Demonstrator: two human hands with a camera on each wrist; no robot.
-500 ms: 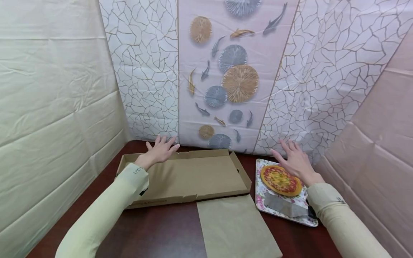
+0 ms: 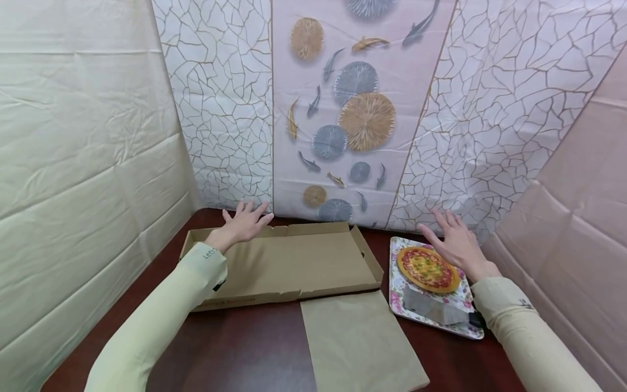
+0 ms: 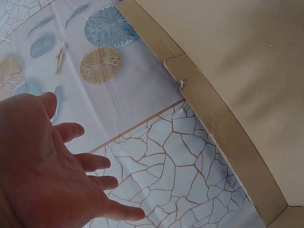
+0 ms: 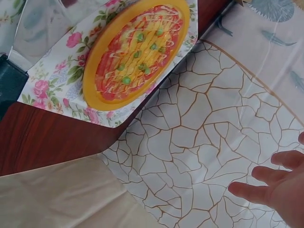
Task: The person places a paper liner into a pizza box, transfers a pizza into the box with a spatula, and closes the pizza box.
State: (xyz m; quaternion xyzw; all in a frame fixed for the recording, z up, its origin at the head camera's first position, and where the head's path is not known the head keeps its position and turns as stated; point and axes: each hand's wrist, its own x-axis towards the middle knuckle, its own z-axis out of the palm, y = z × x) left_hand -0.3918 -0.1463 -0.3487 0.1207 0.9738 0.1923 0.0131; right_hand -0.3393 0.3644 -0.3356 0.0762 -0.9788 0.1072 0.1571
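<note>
My left hand [image 2: 241, 226] hovers with spread fingers above the far left part of an open, shallow cardboard box [image 2: 303, 267]. Nothing is in it, as the left wrist view shows the palm [image 3: 42, 156] bare beside the box's wall [image 3: 213, 118]. Over the right side of a floral tray [image 2: 398, 302] hangs my right hand [image 2: 458, 245], fingers apart and holding nothing. On that tray lie a pizza [image 2: 427, 269] with a yellow rim and a flat metal server [image 2: 433, 309] with a dark handle [image 4: 12, 80].
A sheet of brown paper [image 2: 360, 343] lies on the dark red-brown table [image 2: 235, 348] in front of the box. Patterned cloth [image 2: 220, 109] hangs behind the table, and pale cloth walls [image 2: 83, 163] stand at both sides.
The head view has tilted slightly down, shifting the scene a little. My right hand has moved slightly to the right; the left stays nearly in place. Box, tray and paper look the same.
</note>
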